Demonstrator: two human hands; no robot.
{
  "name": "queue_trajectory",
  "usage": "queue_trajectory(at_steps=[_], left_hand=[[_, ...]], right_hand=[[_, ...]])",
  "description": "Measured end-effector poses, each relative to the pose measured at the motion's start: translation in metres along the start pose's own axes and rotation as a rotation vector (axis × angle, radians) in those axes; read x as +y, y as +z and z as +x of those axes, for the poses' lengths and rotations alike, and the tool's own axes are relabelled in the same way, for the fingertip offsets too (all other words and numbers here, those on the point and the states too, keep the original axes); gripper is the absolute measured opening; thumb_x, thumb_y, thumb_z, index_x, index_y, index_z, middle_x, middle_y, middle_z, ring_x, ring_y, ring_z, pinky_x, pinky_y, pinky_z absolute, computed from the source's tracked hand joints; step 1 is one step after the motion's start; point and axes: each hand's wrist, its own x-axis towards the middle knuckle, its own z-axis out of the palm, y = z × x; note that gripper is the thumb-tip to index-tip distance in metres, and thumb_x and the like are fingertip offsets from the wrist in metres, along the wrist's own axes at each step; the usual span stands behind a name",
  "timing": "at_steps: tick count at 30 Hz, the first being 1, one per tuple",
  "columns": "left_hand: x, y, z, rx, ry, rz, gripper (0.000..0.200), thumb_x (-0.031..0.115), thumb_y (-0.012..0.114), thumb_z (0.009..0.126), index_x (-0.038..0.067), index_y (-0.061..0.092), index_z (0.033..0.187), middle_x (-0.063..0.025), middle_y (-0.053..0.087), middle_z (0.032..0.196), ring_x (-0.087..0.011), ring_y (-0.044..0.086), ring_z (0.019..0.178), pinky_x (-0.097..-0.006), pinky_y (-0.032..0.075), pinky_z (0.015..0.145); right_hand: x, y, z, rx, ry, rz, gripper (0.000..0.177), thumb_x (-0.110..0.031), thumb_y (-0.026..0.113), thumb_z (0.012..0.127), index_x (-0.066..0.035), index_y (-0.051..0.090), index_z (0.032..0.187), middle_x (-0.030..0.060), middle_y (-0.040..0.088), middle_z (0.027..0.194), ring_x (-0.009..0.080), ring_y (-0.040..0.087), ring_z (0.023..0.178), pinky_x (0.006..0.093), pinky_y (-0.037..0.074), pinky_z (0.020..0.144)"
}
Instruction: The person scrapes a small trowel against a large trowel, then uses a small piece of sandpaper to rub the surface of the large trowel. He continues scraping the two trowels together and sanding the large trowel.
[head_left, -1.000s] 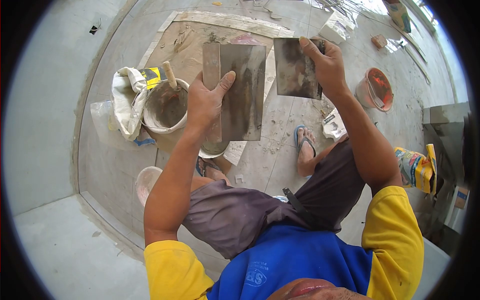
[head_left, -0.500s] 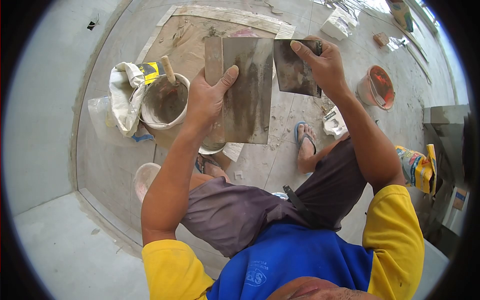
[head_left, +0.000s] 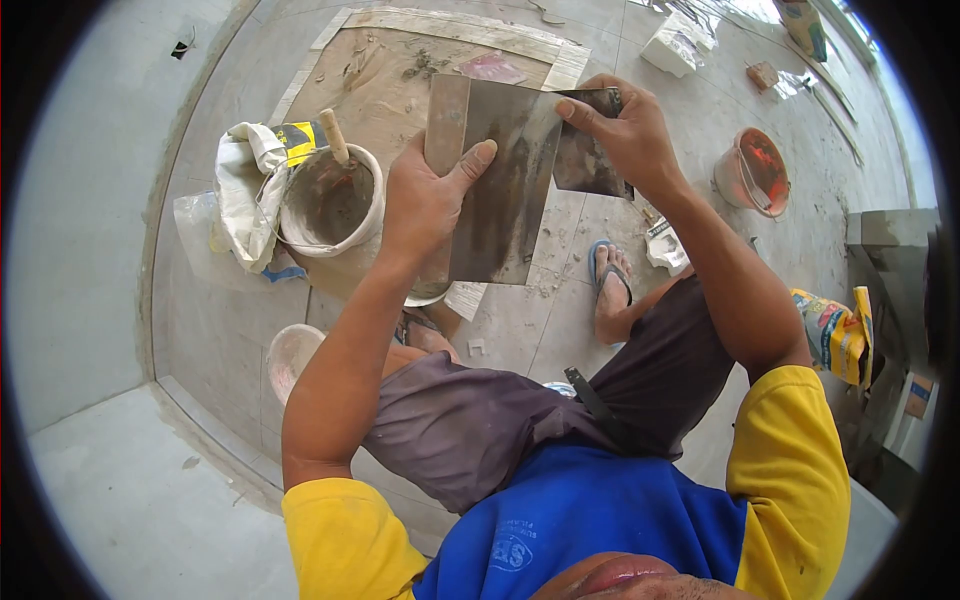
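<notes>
My left hand [head_left: 425, 200] is closed on a wide putty knife with a broad metal blade [head_left: 500, 200] and a brown strip handle [head_left: 448, 110] along its left edge. The thumb lies flat near where handle and blade meet. In my right hand [head_left: 637, 138], fingers wrap round a smaller, dark, stained metal scraper blade [head_left: 585, 168]. Its left side meets or overlaps the wide blade's right edge near the top; whether they touch is hard to tell. My right thumb tip is at the wide blade's upper right corner. Both tools are raised in front of me.
A mixing bucket [head_left: 372, 215] with a wooden-handled tool [head_left: 333, 132] stands at the left beside a white sack [head_left: 245, 190]. An orange-stained bucket [head_left: 740, 172] sits at the right, a yellow bag [head_left: 835, 335] nearer. White strips [head_left: 450, 22] frame a brown sheet on the floor.
My right hand and the smaller blade have moved left, to the wide blade's edge. The wide blade has shifted slightly right and tilted, with its lower end leaning left.
</notes>
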Motion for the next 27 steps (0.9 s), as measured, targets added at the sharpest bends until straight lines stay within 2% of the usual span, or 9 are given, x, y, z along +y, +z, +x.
queue_trajectory(at_steps=[4,11,17,19,23,26,27], left_hand=[[-0.001,0.005,-0.002,-0.012,0.028,-0.045,0.049,0.033,0.078,0.086,-0.004,0.063,0.114,-0.0110,0.071,0.099,-0.0161,0.066,0.089,-0.0297,0.052,0.081],[-0.002,0.004,-0.001,0.000,0.023,0.000,0.048,0.033,0.078,0.086,-0.003,0.063,0.114,-0.0112,0.071,0.099,-0.0162,0.067,0.088,-0.0296,0.052,0.081],[-0.001,0.003,-0.001,0.020,0.024,-0.002,0.049,0.035,0.079,0.085,-0.003,0.064,0.112,-0.0110,0.072,0.098,-0.0161,0.067,0.088,-0.0293,0.052,0.080],[-0.003,0.001,0.001,0.032,0.026,0.002,0.050,0.036,0.079,0.085,-0.004,0.064,0.112,-0.0109,0.072,0.097,-0.0160,0.067,0.088,-0.0292,0.052,0.080],[-0.007,-0.003,0.005,0.082,-0.003,-0.031,0.052,0.038,0.079,0.085,-0.005,0.065,0.110,-0.0111,0.072,0.096,-0.0157,0.066,0.087,-0.0292,0.051,0.079],[-0.014,-0.005,0.007,0.124,-0.001,-0.016,0.054,0.040,0.078,0.085,-0.005,0.064,0.110,-0.0114,0.072,0.096,-0.0158,0.066,0.086,-0.0295,0.051,0.078],[-0.013,-0.005,0.007,0.142,0.003,-0.013,0.054,0.040,0.078,0.085,-0.006,0.063,0.110,-0.0117,0.071,0.096,-0.0159,0.065,0.085,-0.0297,0.051,0.078]], right_hand=[[0.004,0.003,0.000,-0.014,-0.016,-0.077,0.037,-0.027,0.079,0.084,0.004,0.069,0.102,0.0067,0.071,0.080,0.0083,0.063,0.070,0.0267,0.051,0.064],[0.006,0.001,0.003,-0.036,0.042,-0.015,0.032,-0.023,0.076,0.086,0.003,0.069,0.102,0.0069,0.071,0.084,0.0088,0.063,0.071,0.0267,0.052,0.065],[0.009,-0.001,0.005,-0.007,0.045,0.011,0.030,-0.023,0.075,0.088,0.004,0.069,0.100,0.0044,0.070,0.080,0.0065,0.060,0.065,0.0254,0.049,0.058],[0.011,-0.004,0.007,0.032,0.054,0.035,0.028,-0.023,0.075,0.089,0.003,0.069,0.097,0.0022,0.068,0.072,0.0053,0.056,0.058,0.0254,0.046,0.053],[0.009,-0.008,0.009,0.100,0.037,0.006,0.025,-0.020,0.074,0.088,0.003,0.068,0.094,0.0015,0.065,0.066,0.0054,0.054,0.054,0.0269,0.044,0.050],[0.004,-0.004,0.000,0.200,-0.076,-0.163,0.018,-0.015,0.072,0.086,0.002,0.067,0.093,0.0042,0.061,0.060,0.0056,0.053,0.053,0.0277,0.042,0.048],[0.001,0.000,-0.004,0.229,-0.173,-0.245,0.015,-0.012,0.072,0.085,0.000,0.067,0.091,0.0061,0.061,0.060,0.0088,0.055,0.052,0.0291,0.042,0.048]])
